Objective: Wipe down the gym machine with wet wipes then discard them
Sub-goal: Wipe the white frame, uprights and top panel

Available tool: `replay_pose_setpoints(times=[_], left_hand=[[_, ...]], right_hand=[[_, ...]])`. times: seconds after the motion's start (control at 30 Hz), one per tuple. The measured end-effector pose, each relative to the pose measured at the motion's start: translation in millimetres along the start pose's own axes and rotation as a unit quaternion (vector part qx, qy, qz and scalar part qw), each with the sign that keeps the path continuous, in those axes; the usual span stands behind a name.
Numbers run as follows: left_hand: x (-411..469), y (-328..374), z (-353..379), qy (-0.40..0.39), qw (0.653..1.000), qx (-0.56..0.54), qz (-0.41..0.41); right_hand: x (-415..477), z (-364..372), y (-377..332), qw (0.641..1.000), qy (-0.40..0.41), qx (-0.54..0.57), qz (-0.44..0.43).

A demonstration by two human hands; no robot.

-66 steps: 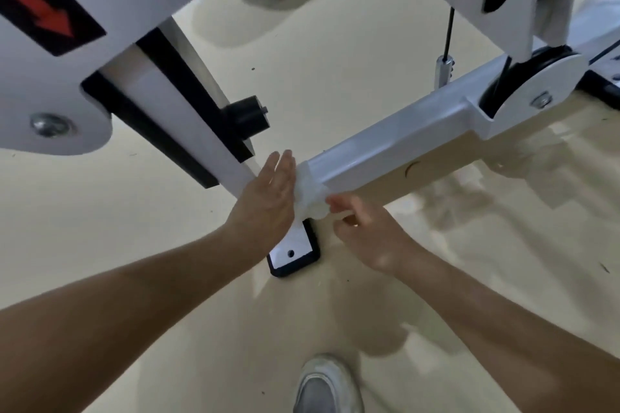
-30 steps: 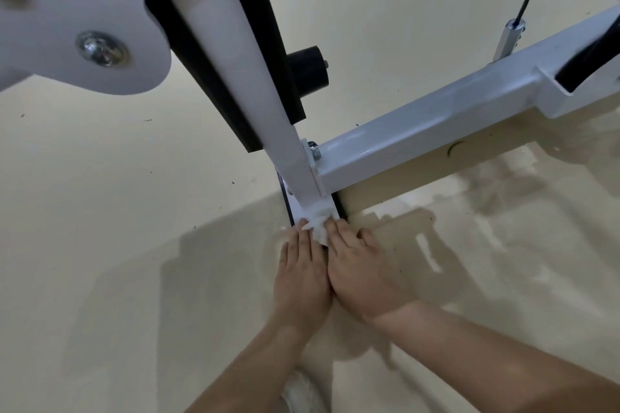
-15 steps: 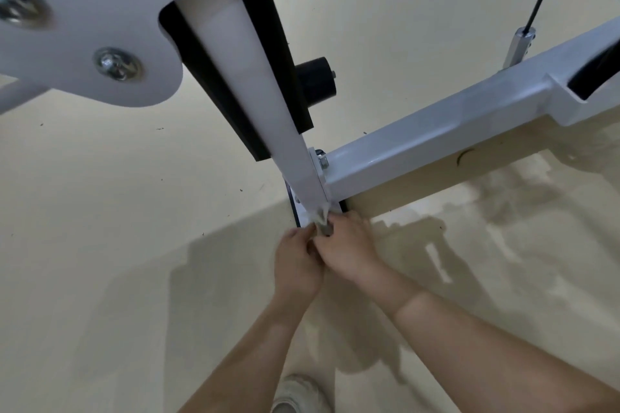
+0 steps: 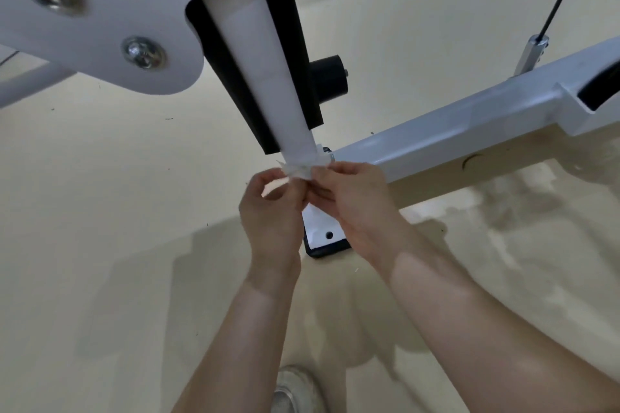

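Now pinching the wet wipe [image 4: 297,171] in left hand [image 4: 271,211] and right hand [image 4: 355,204]; might tear if tugged apart.

Text on white plate [image 4: 100,3], upper left: none can be read.
Text on white beam [image 4: 436,141], right: none can be read.
Labels, brands, numbers: none are seen.
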State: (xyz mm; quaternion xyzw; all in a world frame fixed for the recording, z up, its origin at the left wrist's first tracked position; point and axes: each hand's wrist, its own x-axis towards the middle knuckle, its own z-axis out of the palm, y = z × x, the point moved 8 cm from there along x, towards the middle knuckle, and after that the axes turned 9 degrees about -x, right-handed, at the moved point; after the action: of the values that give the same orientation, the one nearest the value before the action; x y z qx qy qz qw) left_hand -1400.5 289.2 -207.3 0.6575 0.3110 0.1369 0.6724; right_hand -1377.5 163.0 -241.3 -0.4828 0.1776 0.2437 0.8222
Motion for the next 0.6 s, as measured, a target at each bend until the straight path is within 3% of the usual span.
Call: replay_pose_setpoints(times=[0.13, 0.27, 0.4, 0.5, 0.6], left_hand=[[14, -46, 2, -0.002, 0.99, 0.066, -0.122], [13, -15, 2, -0.011, 0.992, 0.117, -0.043], [-12, 44, 2, -0.003, 0.997, 0.017, 0.08], [-21, 50, 2, 0.007, 0.996, -0.026, 0.082], [-19, 37, 2, 0.023, 0.999, -0.001, 0.038]], right_hand=[[17, -9, 35, 0.994, 0.063, -0.034, 0.081], [7, -4, 14, 0.996, 0.072, -0.036, 0.04], [-17, 12, -42, 0.991, 0.043, -0.059, -0.115], [-26, 18, -56, 0.981, 0.044, -0.091, -0.168], [-25, 14, -43, 0.986, 0.049, -0.083, -0.139]])
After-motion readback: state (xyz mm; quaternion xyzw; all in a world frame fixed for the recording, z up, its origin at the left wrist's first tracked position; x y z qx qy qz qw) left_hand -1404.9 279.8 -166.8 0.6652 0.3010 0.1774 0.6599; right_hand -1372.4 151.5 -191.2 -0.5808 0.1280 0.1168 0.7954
